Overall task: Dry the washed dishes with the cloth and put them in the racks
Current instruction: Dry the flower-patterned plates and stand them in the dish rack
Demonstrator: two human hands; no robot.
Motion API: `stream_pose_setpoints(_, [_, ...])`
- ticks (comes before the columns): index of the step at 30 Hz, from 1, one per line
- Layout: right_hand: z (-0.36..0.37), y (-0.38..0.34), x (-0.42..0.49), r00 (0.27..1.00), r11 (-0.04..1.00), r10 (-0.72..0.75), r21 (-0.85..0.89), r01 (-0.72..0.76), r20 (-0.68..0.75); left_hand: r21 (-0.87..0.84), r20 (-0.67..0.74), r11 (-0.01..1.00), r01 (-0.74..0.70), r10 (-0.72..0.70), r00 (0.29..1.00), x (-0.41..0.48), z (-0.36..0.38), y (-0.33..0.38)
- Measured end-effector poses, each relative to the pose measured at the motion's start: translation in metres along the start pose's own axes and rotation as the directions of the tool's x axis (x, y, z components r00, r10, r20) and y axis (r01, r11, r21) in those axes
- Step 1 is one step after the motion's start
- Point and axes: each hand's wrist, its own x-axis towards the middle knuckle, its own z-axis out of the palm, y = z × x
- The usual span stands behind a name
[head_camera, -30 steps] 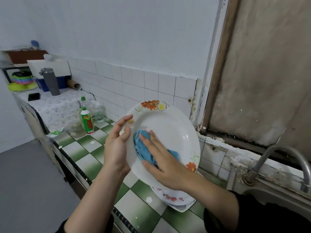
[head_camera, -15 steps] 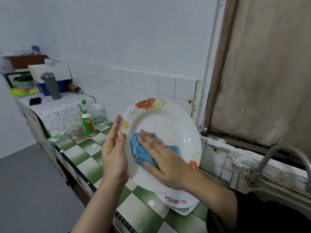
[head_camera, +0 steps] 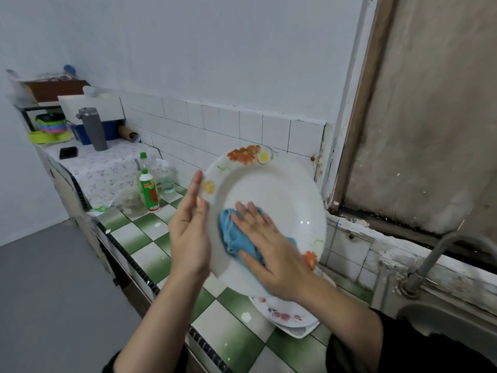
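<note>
A large white plate (head_camera: 279, 195) with orange flowers on its rim is held tilted upright above the green-and-white tiled counter (head_camera: 139, 235). My left hand (head_camera: 188, 238) holds its left rim, thumb on the front and straight fingers behind. My right hand (head_camera: 271, 251) lies flat on a blue cloth (head_camera: 234, 238), pressing it against the lower left of the plate's face. Beneath the raised plate, more flowered dishes (head_camera: 285, 316) sit stacked on the counter.
A green dish-soap bottle (head_camera: 149, 192), a clear bottle (head_camera: 165, 176) and a glass jar (head_camera: 131, 203) stand left of the plate. Further back are a grey flask (head_camera: 94, 129) and a black phone (head_camera: 68, 152). A tap (head_camera: 430, 254) and sink (head_camera: 419, 313) are at right.
The plate has turned a little in my left hand, whose fingers now stand straighter along the rim. My right hand has slid the cloth lower on the plate's face.
</note>
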Motion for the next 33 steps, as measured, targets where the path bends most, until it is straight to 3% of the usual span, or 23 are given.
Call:
stream_pose_setpoints(1, [-0.003,0.014,-0.006,0.999,0.998,0.022,-0.051,-0.023,-0.025,0.016,-0.019,1.000,-0.013,0.013,1.000,0.003,-0.007,0.002])
stream_pose_setpoints(3, [-0.010,0.048,-0.010,0.964,0.975,0.182,-0.090,-0.203,-0.193,0.051,-0.023,0.998,-0.044,0.045,0.999,0.004,-0.014,0.004])
stream_pose_setpoints(5, [-0.021,0.069,0.002,0.845,0.919,0.350,-0.027,-0.393,-0.404,0.069,0.037,0.996,-0.056,0.053,0.998,-0.002,-0.011,0.001])
stream_pose_setpoints(8, [-0.032,0.061,0.039,0.679,0.894,0.415,0.134,-0.427,-0.605,0.128,0.157,0.989,-0.074,0.054,0.986,-0.017,0.002,-0.008])
stream_pose_setpoints(9, [-0.030,0.049,0.050,0.691,0.914,0.390,0.162,-0.373,-0.609,0.154,0.194,0.984,-0.087,0.056,0.979,-0.022,0.008,-0.011])
stream_pose_setpoints(13, [-0.004,0.005,0.053,0.923,1.000,0.019,0.014,-0.014,-0.385,0.146,0.182,0.987,-0.069,0.042,0.982,-0.022,0.013,-0.018])
stream_pose_setpoints(15, [-0.008,0.015,0.055,0.918,0.996,0.047,-0.047,-0.071,-0.395,0.157,0.150,0.986,-0.058,0.034,0.988,-0.017,0.009,-0.016])
stream_pose_setpoints(17, [-0.020,0.026,0.066,0.783,0.954,0.290,0.105,-0.279,-0.550,0.200,0.155,0.977,-0.076,0.045,0.987,-0.018,0.008,-0.015])
stream_pose_setpoints(19, [-0.027,0.023,0.077,0.642,0.875,0.483,0.298,-0.381,-0.595,0.238,0.163,0.966,-0.103,0.065,0.984,-0.022,0.012,-0.016])
stream_pose_setpoints(20, [-0.023,0.014,0.078,0.664,0.870,0.493,0.325,-0.371,-0.562,0.251,0.164,0.960,-0.120,0.080,0.983,-0.022,0.014,-0.018])
stream_pose_setpoints(22, [-0.006,-0.008,0.068,0.827,0.925,0.360,0.280,-0.256,-0.433,0.208,0.125,0.974,-0.091,0.066,0.990,-0.018,0.016,-0.023])
stream_pose_setpoints(24, [0.010,-0.031,0.050,0.930,0.950,0.249,0.255,-0.181,-0.269,0.065,0.020,0.998,0.009,-0.011,1.000,-0.014,0.014,-0.028])
stream_pose_setpoints(27, [0.014,-0.039,0.021,0.970,0.962,0.229,0.174,-0.212,-0.086,-0.107,-0.125,0.986,0.124,-0.137,0.983,-0.018,0.006,-0.026])
stream_pose_setpoints(30, [0.013,-0.025,-0.020,0.982,0.982,0.188,0.001,-0.188,0.017,0.127,-0.209,0.992,0.011,0.016,0.978,-0.015,-0.008,-0.017])
stream_pose_setpoints(33, [0.007,0.022,-0.043,0.929,0.931,0.350,-0.066,-0.359,-0.120,0.250,-0.132,0.964,-0.091,0.127,0.983,-0.013,-0.016,-0.011])
